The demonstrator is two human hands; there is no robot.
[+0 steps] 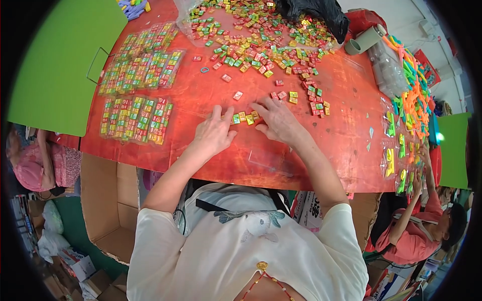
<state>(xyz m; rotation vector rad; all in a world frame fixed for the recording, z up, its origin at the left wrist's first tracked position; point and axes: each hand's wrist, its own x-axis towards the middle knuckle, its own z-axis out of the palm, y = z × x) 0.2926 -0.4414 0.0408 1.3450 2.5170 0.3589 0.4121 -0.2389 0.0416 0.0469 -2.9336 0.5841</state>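
A short row of small yellow and green blocks (243, 118) lies on the red table between my hands. My left hand (213, 134) rests at the row's left end, fingers stretched out and thumb apart. At the right end, the outstretched fingers of my right hand (282, 123) touch or partly cover the last block. Just beyond them is a loose red-and-white block (237, 95). More blocks (317, 103) stretch away to the right of my right hand. Closer to me lies a clear plastic piece (271, 161), flat near the table edge.
Filled clear packs of blocks (136, 120) lie at the left. A large heap of blocks (261, 37) spreads over the far side beside a black bag (316, 15). Bright plastic pieces (414, 93) pile up on the right, where another person (416, 226) works. Cardboard box (103, 200) below left.
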